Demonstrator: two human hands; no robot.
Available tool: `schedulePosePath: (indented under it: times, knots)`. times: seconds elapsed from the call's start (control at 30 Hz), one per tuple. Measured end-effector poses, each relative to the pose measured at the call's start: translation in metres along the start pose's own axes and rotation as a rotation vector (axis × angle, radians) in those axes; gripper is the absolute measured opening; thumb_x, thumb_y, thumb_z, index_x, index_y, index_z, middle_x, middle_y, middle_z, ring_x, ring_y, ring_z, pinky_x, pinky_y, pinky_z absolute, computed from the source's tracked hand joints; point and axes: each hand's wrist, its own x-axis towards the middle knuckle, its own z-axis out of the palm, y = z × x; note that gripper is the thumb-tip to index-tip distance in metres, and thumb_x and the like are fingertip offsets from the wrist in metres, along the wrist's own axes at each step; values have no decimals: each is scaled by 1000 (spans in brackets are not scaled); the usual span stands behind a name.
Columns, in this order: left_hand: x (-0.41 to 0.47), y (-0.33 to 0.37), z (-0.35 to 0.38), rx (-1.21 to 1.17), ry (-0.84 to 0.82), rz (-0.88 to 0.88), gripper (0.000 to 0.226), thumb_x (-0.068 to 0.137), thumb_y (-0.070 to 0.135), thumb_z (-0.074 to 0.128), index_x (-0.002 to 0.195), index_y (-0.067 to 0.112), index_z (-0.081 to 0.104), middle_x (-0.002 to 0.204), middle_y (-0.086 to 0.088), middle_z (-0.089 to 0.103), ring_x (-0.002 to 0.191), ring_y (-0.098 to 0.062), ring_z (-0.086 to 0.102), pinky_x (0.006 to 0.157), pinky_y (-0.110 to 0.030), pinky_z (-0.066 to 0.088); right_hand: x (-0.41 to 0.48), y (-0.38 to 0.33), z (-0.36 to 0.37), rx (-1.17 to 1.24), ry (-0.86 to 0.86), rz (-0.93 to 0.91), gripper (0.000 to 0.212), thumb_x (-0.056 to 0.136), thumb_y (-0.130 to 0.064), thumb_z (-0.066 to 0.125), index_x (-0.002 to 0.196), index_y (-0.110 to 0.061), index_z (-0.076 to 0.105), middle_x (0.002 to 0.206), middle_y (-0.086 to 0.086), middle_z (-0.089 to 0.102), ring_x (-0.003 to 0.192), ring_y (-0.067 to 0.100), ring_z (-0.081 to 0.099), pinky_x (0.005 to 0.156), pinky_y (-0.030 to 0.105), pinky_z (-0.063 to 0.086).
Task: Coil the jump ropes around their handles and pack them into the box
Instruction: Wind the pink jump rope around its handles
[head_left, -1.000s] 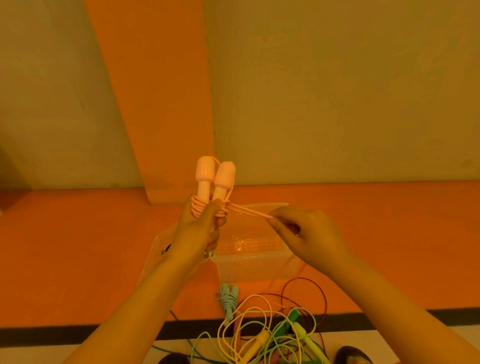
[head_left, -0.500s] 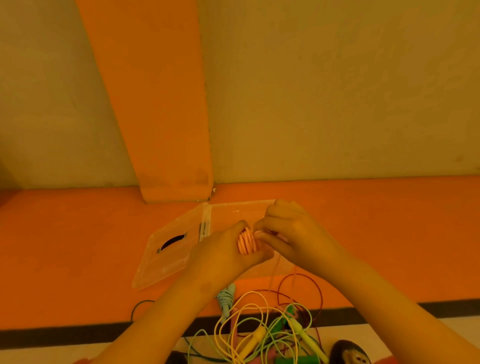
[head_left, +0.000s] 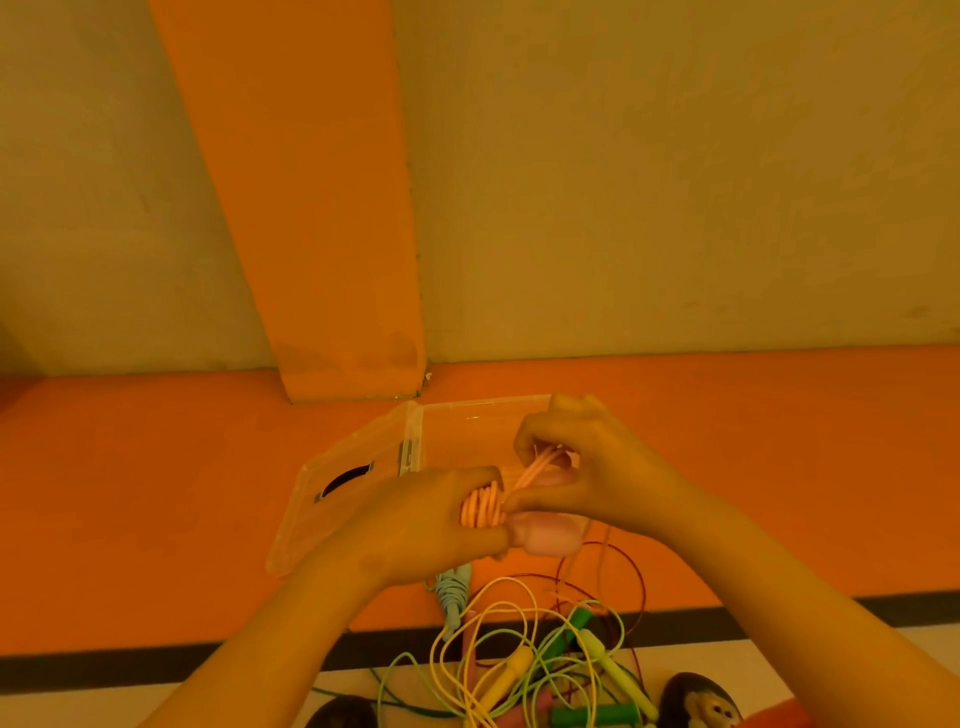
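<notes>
Gripping the pink rope (head_left: 482, 508) by its wrapped handles, the left hand (head_left: 415, 525) held it over the box (head_left: 467, 413); the right hand (head_left: 602, 467) pinched loose strands. Coiling looked nearly finished, packing undone, with a tangle (head_left: 515, 665) at the mat's (head_left: 156, 519) near edge.

The box (head_left: 483, 423) sits on the floor just near of the pillar (head_left: 311, 249), its lid (head_left: 322, 514) lying flat against its left side. Over the box's near edge, the left hand (head_left: 415, 525) and right hand (head_left: 602, 467) hold the wound jump rope (head_left: 483, 506) between them. Nearer still lies a tangle of loose ropes (head_left: 540, 660), with a coiled rope (head_left: 456, 590) at its far left.
</notes>
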Motion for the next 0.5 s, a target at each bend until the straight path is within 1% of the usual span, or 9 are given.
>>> schedulePosePath:
  times: [0.03, 0.07, 0.17, 0.23, 0.3, 0.37, 0.4, 0.47, 0.5]
  knots:
    - [0, -2, 0, 23, -9, 25, 33, 82, 57, 61, 109, 39, 52, 90, 11, 57, 80, -9, 51, 61, -28, 36, 0, -1, 0, 6, -30, 24, 45, 66, -67, 61, 83, -25, 59, 76, -17, 49, 73, -1, 39, 67, 17, 30]
    - [0, -4, 0, 15, -7, 46, 31, 81, 58, 62, 106, 43, 50, 91, 10, 59, 80, -9, 51, 61, -28, 36, -1, -1, 1, 39, -58, 52, 44, 66, -65, 64, 85, -26, 58, 78, -19, 48, 77, -2, 42, 69, 17, 31]
    - [0, -5, 2, -159, 37, 98, 21, 81, 59, 63, 89, 45, 49, 84, 9, 61, 76, -6, 55, 63, -31, 42, -2, -1, -1, 284, -105, 157, 32, 70, -46, 78, 87, -32, 55, 88, -16, 56, 84, 1, 50, 71, 19, 40]
    - [1, -4, 2, -295, 59, 113, 19, 80, 58, 65, 89, 45, 53, 85, 11, 63, 77, -4, 58, 68, -35, 48, -4, -2, -5, 422, -135, 235, 26, 74, -36, 78, 89, -35, 56, 90, -17, 59, 87, -1, 54, 74, 18, 43]
    - [0, -2, 2, -387, 64, 113, 28, 75, 64, 64, 91, 43, 56, 87, 12, 65, 79, -6, 61, 72, -40, 51, -6, -3, -7, 516, -134, 265, 26, 75, -35, 78, 94, -33, 59, 94, -18, 61, 91, -1, 56, 76, 18, 45]
    - [-1, 1, 2, -465, 76, 105, 33, 72, 65, 65, 94, 42, 58, 90, 12, 66, 81, -5, 62, 74, -37, 51, -8, -3, -8, 614, -99, 281, 31, 72, -34, 75, 99, -34, 59, 101, -23, 61, 94, -3, 58, 77, 14, 46]
    - [-1, 3, 1, -515, 95, 103, 29, 75, 57, 69, 95, 39, 60, 90, 12, 67, 80, -2, 62, 74, -33, 51, -8, -3, -9, 668, -72, 299, 34, 71, -32, 74, 101, -34, 59, 102, -24, 62, 95, -3, 58, 77, 13, 46]
    - [-1, 6, -1, -618, 145, 85, 19, 83, 33, 71, 98, 37, 59, 89, 10, 68, 79, 4, 63, 69, -24, 52, -8, -1, -10, 766, -16, 332, 38, 69, -27, 73, 104, -34, 58, 102, -20, 64, 95, -4, 60, 78, 15, 48]
    - [-1, 8, -2, -662, 173, 73, 23, 84, 26, 68, 99, 39, 57, 90, 12, 67, 78, 6, 63, 65, -18, 53, -9, -1, -11, 808, 5, 341, 40, 69, -26, 73, 105, -33, 58, 104, -17, 65, 96, -3, 61, 80, 17, 49]
